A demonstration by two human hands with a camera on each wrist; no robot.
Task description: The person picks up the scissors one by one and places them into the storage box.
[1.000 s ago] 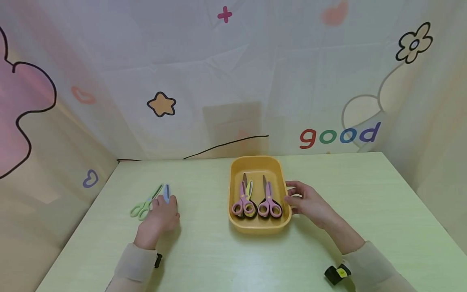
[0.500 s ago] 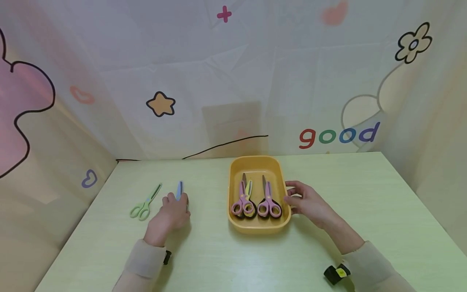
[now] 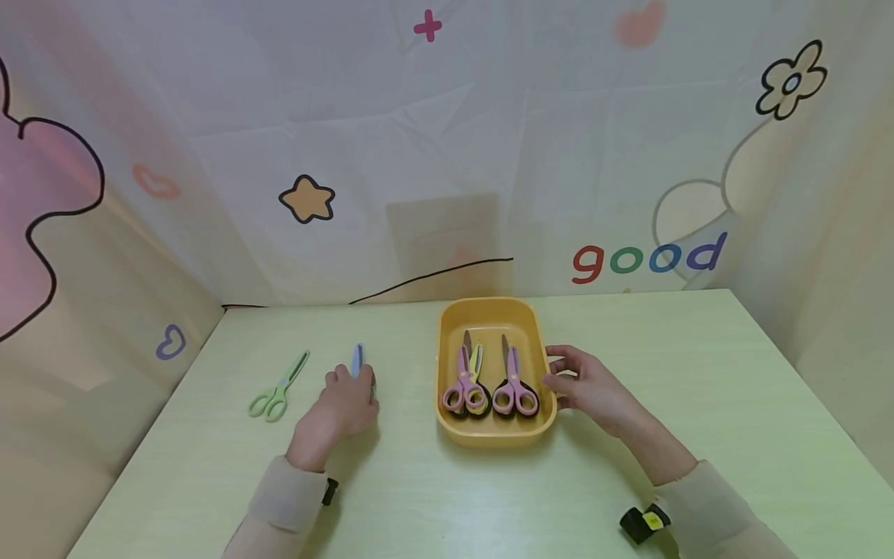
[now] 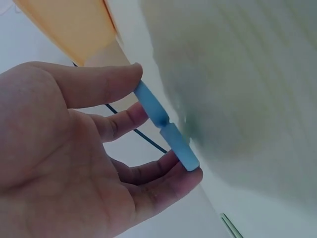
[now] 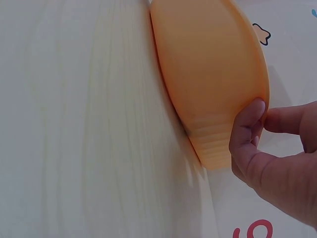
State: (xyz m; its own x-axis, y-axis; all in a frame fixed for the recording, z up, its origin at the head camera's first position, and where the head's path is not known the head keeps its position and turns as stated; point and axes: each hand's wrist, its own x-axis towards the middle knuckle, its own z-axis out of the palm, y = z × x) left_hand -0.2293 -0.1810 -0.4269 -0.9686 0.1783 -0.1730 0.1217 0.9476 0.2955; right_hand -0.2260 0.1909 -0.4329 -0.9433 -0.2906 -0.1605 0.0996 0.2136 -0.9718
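My left hand holds light blue scissors low over the table, blades pointing away. In the left wrist view their blue handles sit between thumb and fingers. Right of them is a yellow tray, with my right hand gripping its right rim by curled fingers. Several scissors lie inside the tray: two pink-purple pairs on top, yellow-green ones and dark-handled ones partly hidden beneath. Green scissors lie on the table, left of my left hand.
The pale green table runs back to a patterned curtain. A black strap item with a yellow mark is by my right wrist, and a small black piece is by the left cuff.
My left hand has moved right toward the tray with the blue scissors, away from the green scissors. My right hand and the tray have stayed in place.
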